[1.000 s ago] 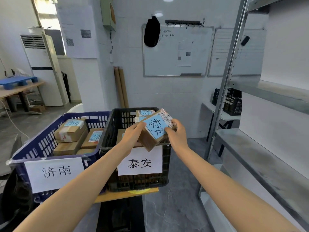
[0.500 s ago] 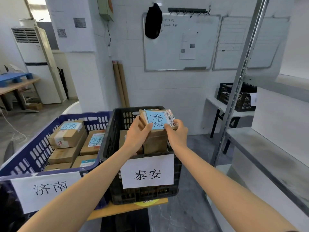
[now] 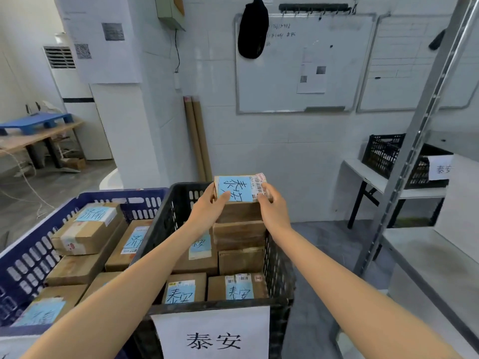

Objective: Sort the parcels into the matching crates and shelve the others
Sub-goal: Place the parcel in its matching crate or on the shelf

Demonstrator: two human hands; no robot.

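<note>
A cardboard parcel (image 3: 239, 189) with a blue handwritten 泰安 label sits on top of a stack of parcels at the back right of the black crate (image 3: 166, 229). That crate carries a white 泰安 sign on its front. My left hand (image 3: 208, 207) grips the parcel's left side and my right hand (image 3: 272, 207) grips its right side. Several more blue-labelled parcels lie lower in the black crate. To the left, the blue crate (image 3: 33, 257) holds several parcels labelled 济南.
A grey metal shelving unit (image 3: 417, 257) stands at the right, its upright post close to the black crate. Behind it a second black crate (image 3: 388, 154) with a 泰安 sign rests on a small white table. Cardboard tubes (image 3: 198, 141) lean against the tiled wall.
Both hands have carried the parcel forward over the black crate and lowered it flat onto the stack at the back right. The view has come closer to the crates.
</note>
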